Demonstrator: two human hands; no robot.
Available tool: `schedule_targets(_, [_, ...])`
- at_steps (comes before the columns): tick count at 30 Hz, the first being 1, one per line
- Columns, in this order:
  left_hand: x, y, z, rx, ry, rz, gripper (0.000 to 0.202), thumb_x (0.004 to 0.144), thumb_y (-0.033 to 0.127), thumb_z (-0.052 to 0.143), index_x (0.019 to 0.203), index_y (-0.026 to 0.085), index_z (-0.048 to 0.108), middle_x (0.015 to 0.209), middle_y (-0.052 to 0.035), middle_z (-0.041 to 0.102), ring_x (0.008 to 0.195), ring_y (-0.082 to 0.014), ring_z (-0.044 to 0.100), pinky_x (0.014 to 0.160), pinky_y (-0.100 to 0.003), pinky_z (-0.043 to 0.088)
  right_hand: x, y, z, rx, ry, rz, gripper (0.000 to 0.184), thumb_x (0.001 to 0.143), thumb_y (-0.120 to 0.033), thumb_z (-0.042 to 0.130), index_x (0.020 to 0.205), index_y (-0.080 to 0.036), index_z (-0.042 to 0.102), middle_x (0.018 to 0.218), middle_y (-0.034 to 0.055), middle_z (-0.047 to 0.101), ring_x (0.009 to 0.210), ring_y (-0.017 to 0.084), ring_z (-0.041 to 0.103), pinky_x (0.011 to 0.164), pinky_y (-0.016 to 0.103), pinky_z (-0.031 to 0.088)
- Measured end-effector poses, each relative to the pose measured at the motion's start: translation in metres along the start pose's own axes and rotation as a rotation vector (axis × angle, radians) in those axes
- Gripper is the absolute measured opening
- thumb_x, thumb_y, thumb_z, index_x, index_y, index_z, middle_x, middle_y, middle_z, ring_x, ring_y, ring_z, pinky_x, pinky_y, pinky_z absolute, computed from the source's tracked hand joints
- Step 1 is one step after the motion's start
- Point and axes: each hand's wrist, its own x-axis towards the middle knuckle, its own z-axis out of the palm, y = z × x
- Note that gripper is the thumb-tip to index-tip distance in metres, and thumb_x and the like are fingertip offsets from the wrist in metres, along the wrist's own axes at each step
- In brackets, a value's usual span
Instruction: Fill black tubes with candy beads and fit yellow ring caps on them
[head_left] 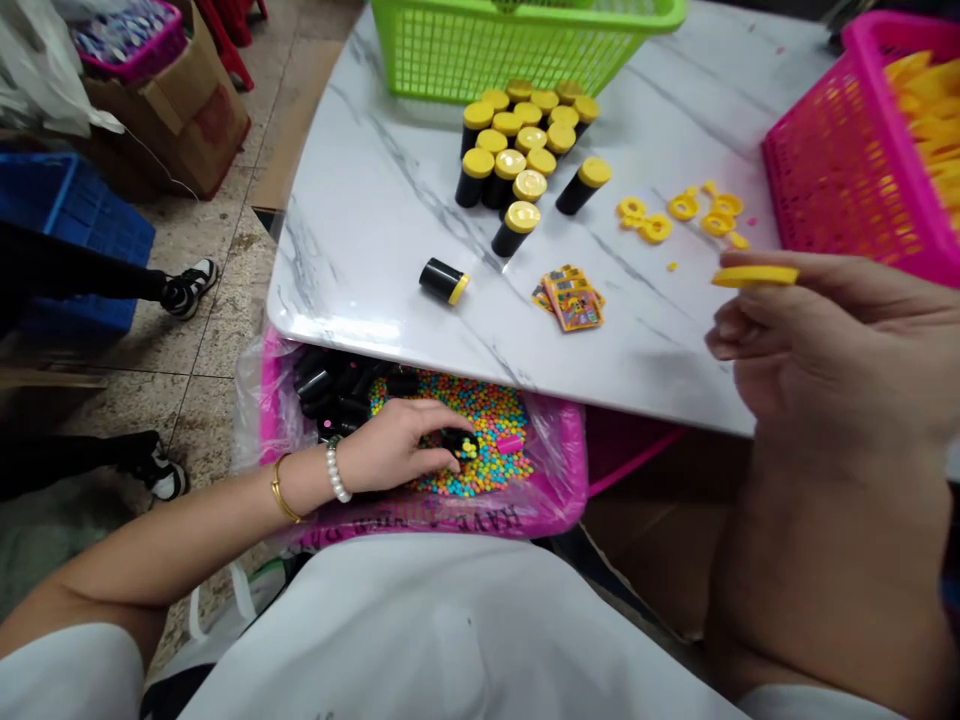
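Observation:
My left hand is down in a pink plastic-lined basket, fingers wrapped round a small black tube. Colourful beads show at the tube's open mouth, and more small round beads lie loose around it. A bright pink scoop-like piece rests on the beads. Over the table's right side, my right hand pinches a flat yellow cap between thumb and forefinger. Black tubes with yellow caps stand grouped on the table; one capped tube lies on its side.
Several yellow ring pieces are scattered near a magenta basket of yellow parts. Small printed cards lie mid-table. A green basket stands at the back. Black tubes fill the pink basket's left end. Another person's shoes show at left.

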Motion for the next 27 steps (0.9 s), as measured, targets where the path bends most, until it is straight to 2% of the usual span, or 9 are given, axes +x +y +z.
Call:
schedule_targets(2, [-0.003, 0.009, -0.014, -0.133, 0.132, -0.026, 0.029, 0.088, 0.025, 0.071, 0.115, 0.017, 0.068, 0.105, -0.0067, 0.073, 0.092, -0.0161, 0.069, 0.085, -0.028, 0.054, -0.003, -0.007, 0.001, 0.113, -0.072, 0.145, 0.018, 0.061, -0.022, 0.081, 0.078, -0.017, 0.081, 0.063, 0.0056, 0.067, 0.042, 0.012, 0.054, 0.039, 0.026, 0.039])
schedule_targets(4, [-0.003, 0.021, -0.029, -0.171, 0.277, 0.018, 0.027, 0.088, 0.029, 0.070, 0.113, 0.018, 0.068, 0.105, -0.0062, 0.074, 0.089, -0.0156, 0.070, 0.083, -0.028, 0.056, -0.010, -0.014, 0.005, 0.198, -0.170, 0.291, 0.020, 0.062, -0.028, 0.083, 0.077, -0.016, 0.080, 0.069, 0.0090, 0.071, 0.046, 0.013, 0.059, 0.042, 0.027, 0.045])
schedule_targets(7, [0.005, 0.031, -0.048, -0.039, 0.502, 0.158, 0.027, 0.088, 0.029, 0.071, 0.111, 0.017, 0.068, 0.109, -0.0074, 0.074, 0.098, -0.0174, 0.068, 0.089, -0.031, 0.054, -0.025, -0.024, 0.019, 0.242, -0.344, 0.452, 0.021, 0.064, -0.029, 0.084, 0.083, -0.019, 0.080, 0.072, 0.0067, 0.071, 0.048, 0.011, 0.059, 0.045, 0.024, 0.048])
schedule_targets(10, [0.021, 0.022, -0.060, 0.184, 0.661, 0.178, 0.026, 0.088, 0.030, 0.071, 0.109, 0.015, 0.069, 0.104, -0.0083, 0.075, 0.098, -0.0198, 0.066, 0.091, -0.036, 0.052, -0.040, -0.030, 0.042, 0.293, -0.530, 0.551, 0.023, 0.068, -0.027, 0.082, 0.090, -0.025, 0.079, 0.069, 0.0017, 0.068, 0.050, 0.010, 0.058, 0.045, 0.022, 0.048])
schedule_targets(12, [0.031, 0.010, -0.062, 0.289, 0.673, 0.116, 0.025, 0.088, 0.031, 0.070, 0.108, 0.016, 0.069, 0.100, -0.0075, 0.075, 0.094, -0.0207, 0.065, 0.090, -0.038, 0.050, -0.047, -0.032, 0.059, 0.340, -0.639, 0.569, 0.026, 0.072, -0.029, 0.080, 0.098, -0.027, 0.078, 0.070, 0.0000, 0.064, 0.051, 0.010, 0.057, 0.044, 0.021, 0.046])
schedule_targets(15, [0.038, -0.001, -0.061, 0.341, 0.632, 0.055, 0.024, 0.089, 0.030, 0.068, 0.110, 0.018, 0.069, 0.098, -0.0059, 0.075, 0.089, -0.0199, 0.064, 0.088, -0.037, 0.049, -0.050, -0.030, 0.081, 0.313, -0.765, 0.560, 0.037, 0.073, -0.030, 0.081, 0.110, -0.027, 0.074, 0.072, -0.0016, 0.060, 0.048, 0.007, 0.051, 0.038, 0.019, 0.037])
schedule_targets(19, [0.036, 0.000, -0.060, 0.333, 0.618, 0.046, 0.024, 0.086, 0.029, 0.071, 0.107, 0.018, 0.071, 0.096, -0.0050, 0.074, 0.088, -0.0199, 0.061, 0.085, -0.034, 0.048, -0.047, -0.030, 0.097, 0.239, -0.725, 0.591, 0.024, 0.072, -0.034, 0.081, 0.088, -0.020, 0.068, 0.053, -0.0050, 0.053, 0.038, 0.005, 0.039, 0.034, 0.018, 0.028])
schedule_targets(21, [0.035, 0.002, -0.061, 0.321, 0.598, 0.037, 0.023, 0.085, 0.029, 0.072, 0.105, 0.018, 0.072, 0.093, -0.0044, 0.073, 0.087, -0.0198, 0.061, 0.084, -0.034, 0.048, -0.044, -0.030, 0.101, 0.217, -0.701, 0.616, 0.025, 0.071, -0.034, 0.081, 0.079, -0.020, 0.062, 0.045, -0.0058, 0.051, 0.034, 0.006, 0.038, 0.033, 0.018, 0.028])
schedule_targets(27, [0.032, 0.011, -0.066, 0.296, 0.517, -0.014, 0.022, 0.086, 0.025, 0.069, 0.106, 0.018, 0.072, 0.080, -0.0028, 0.071, 0.078, -0.0187, 0.062, 0.077, -0.031, 0.048, -0.041, -0.031, 0.103, 0.181, -0.767, 0.639, 0.027, 0.074, -0.035, 0.079, 0.076, -0.020, 0.056, 0.041, -0.0051, 0.053, 0.029, 0.008, 0.041, 0.031, 0.018, 0.031])
